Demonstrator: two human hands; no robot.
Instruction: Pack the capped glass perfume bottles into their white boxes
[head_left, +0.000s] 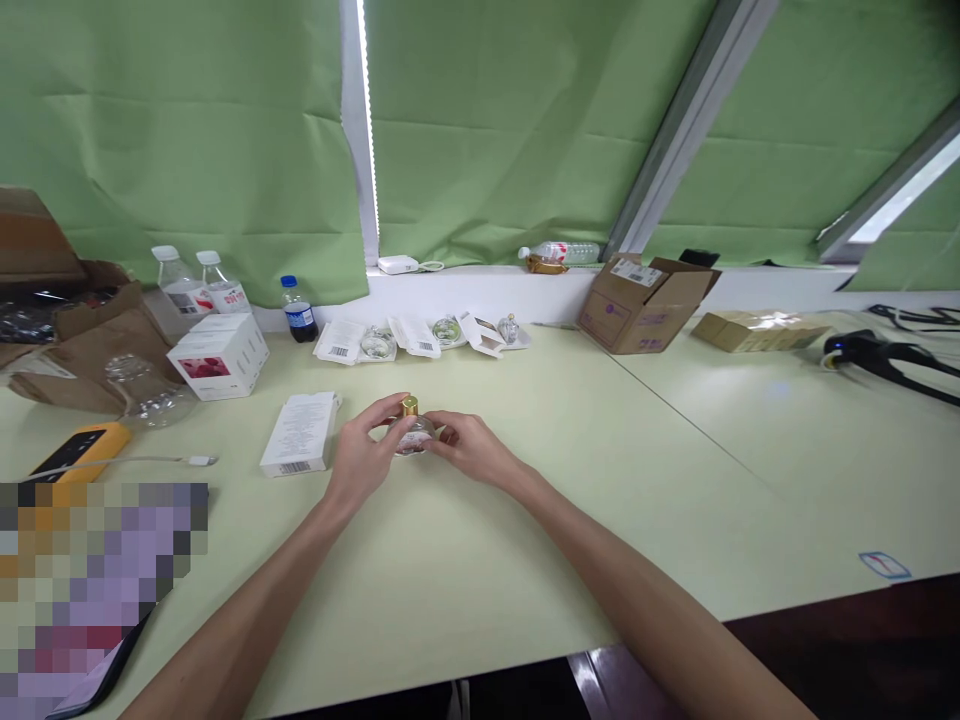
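A small round glass perfume bottle with a gold cap stands on the pale green table, a little past the middle. My left hand grips it from the left, fingers up by the cap. My right hand holds its right side. Just left of my left hand lies a white carton with a barcode, flat on the table.
Several opened white cartons and small glass bottles line the far edge. A white and pink box, water bottles and a cola bottle stand at left. Brown cardboard box at back right; black scanner far right; yellow phone left.
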